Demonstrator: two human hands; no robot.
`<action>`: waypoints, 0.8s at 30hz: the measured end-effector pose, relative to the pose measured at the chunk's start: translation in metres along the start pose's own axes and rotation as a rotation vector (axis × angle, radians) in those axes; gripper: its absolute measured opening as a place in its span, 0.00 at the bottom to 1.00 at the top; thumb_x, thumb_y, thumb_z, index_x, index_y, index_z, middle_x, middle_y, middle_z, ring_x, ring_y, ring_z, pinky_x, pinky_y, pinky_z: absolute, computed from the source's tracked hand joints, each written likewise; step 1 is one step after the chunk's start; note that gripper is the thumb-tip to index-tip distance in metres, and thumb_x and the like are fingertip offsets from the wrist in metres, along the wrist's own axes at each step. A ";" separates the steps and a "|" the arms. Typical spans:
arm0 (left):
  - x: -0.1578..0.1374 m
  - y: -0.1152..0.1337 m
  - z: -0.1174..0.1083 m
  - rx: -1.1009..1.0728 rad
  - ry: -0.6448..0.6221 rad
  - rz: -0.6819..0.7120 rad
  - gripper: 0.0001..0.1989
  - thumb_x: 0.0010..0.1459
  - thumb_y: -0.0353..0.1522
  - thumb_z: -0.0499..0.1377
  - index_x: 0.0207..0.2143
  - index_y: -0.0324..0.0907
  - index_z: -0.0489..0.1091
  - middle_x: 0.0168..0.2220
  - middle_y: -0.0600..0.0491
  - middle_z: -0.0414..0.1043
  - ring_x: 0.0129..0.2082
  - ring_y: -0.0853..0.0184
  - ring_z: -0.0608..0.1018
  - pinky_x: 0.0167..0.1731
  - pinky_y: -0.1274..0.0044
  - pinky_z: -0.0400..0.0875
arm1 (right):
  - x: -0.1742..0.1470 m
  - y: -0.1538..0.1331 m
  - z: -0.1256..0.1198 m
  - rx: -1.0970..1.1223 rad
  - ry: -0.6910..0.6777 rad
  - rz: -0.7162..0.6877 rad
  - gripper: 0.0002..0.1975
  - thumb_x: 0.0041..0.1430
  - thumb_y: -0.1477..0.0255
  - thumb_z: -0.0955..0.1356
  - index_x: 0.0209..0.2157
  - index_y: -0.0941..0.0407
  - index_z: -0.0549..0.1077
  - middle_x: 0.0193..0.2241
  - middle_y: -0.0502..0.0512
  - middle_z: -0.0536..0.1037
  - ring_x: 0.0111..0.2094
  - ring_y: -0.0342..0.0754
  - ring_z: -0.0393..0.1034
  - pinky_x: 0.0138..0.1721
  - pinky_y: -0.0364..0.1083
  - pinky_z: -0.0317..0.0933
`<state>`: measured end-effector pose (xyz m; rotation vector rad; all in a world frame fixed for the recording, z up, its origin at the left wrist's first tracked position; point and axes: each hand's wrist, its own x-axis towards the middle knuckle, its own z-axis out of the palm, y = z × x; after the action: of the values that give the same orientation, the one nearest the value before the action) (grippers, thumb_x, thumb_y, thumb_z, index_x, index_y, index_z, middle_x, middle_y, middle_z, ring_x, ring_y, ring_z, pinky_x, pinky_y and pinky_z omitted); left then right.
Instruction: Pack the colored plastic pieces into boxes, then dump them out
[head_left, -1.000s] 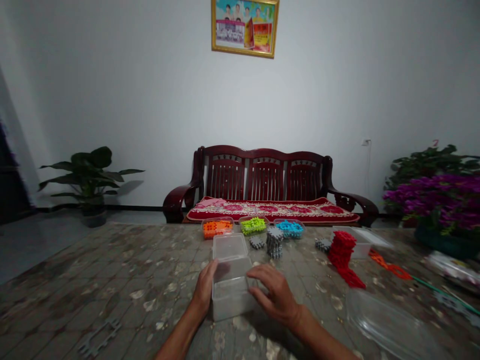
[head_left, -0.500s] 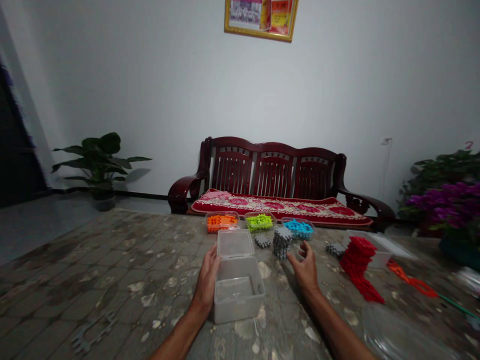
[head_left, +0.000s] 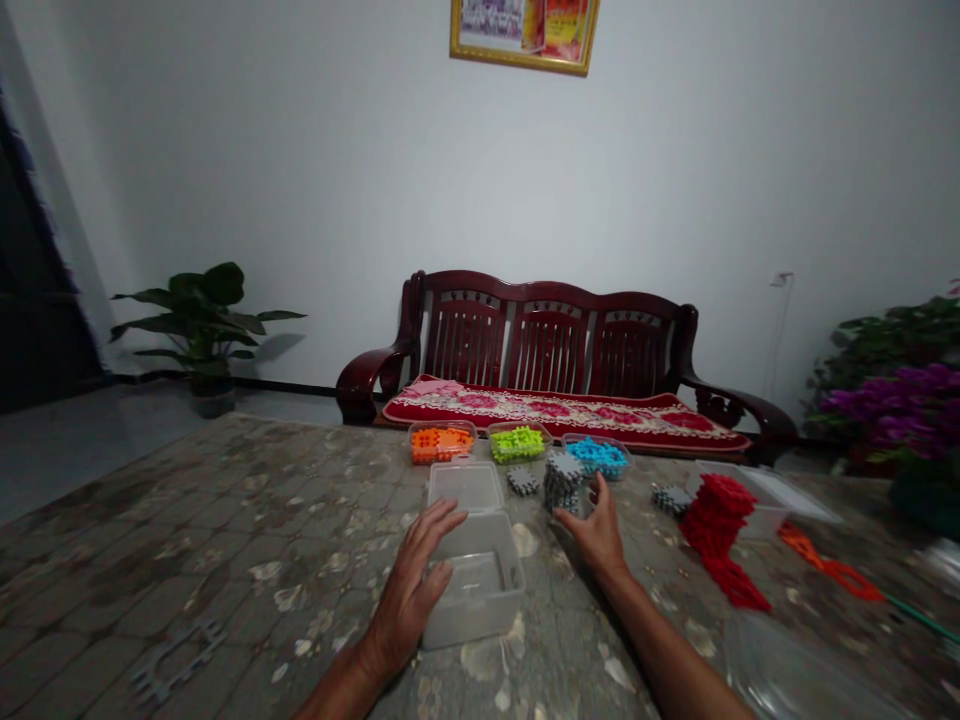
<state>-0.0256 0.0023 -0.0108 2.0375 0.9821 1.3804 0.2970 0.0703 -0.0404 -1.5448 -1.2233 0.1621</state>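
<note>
Fingers of the left hand [head_left: 411, 585] lay spread, gripping nothing, on the clear box [head_left: 480, 590]; the right hand [head_left: 600, 530] closed around the grey stack [head_left: 562, 482] mid-table.

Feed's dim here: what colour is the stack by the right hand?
Grey stack, right hand touching; head view.
</note>
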 end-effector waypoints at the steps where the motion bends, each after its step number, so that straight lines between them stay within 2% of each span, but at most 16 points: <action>1: 0.000 -0.001 0.000 0.008 -0.008 0.010 0.26 0.68 0.49 0.48 0.62 0.50 0.67 0.67 0.48 0.61 0.68 0.50 0.60 0.68 0.54 0.51 | 0.002 -0.002 0.001 -0.021 -0.010 0.009 0.52 0.44 0.56 0.73 0.67 0.61 0.53 0.59 0.70 0.68 0.59 0.64 0.64 0.61 0.60 0.58; 8: -0.002 0.008 0.000 -0.043 0.035 0.005 0.30 0.68 0.51 0.45 0.65 0.48 0.62 0.68 0.47 0.59 0.69 0.51 0.58 0.69 0.55 0.49 | 0.002 -0.026 0.000 -0.249 -0.132 0.108 0.58 0.42 0.59 0.74 0.70 0.59 0.45 0.58 0.66 0.72 0.58 0.64 0.67 0.58 0.57 0.59; 13: -0.001 0.007 -0.001 -0.027 0.018 0.036 0.30 0.68 0.52 0.46 0.64 0.48 0.63 0.67 0.47 0.60 0.69 0.50 0.60 0.68 0.56 0.51 | -0.003 -0.043 -0.006 -0.473 -0.176 0.162 0.57 0.45 0.58 0.74 0.71 0.59 0.44 0.54 0.66 0.75 0.57 0.66 0.67 0.57 0.57 0.58; 19: -0.001 0.003 -0.002 -0.008 0.003 0.034 0.28 0.69 0.49 0.46 0.64 0.49 0.63 0.68 0.47 0.60 0.69 0.51 0.59 0.68 0.54 0.50 | -0.004 -0.045 -0.005 -0.588 -0.208 0.160 0.52 0.52 0.58 0.70 0.71 0.62 0.44 0.57 0.67 0.73 0.58 0.63 0.66 0.58 0.55 0.57; 24: -0.001 -0.001 -0.003 0.008 -0.040 0.046 0.27 0.69 0.46 0.45 0.65 0.49 0.60 0.68 0.46 0.57 0.70 0.51 0.57 0.68 0.53 0.47 | -0.006 -0.043 -0.005 -0.608 -0.187 0.122 0.48 0.53 0.60 0.69 0.70 0.63 0.50 0.57 0.69 0.74 0.57 0.65 0.67 0.56 0.55 0.58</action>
<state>-0.0293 0.0025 -0.0111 2.0982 0.9303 1.3555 0.2723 0.0569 -0.0076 -2.1708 -1.4032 0.0096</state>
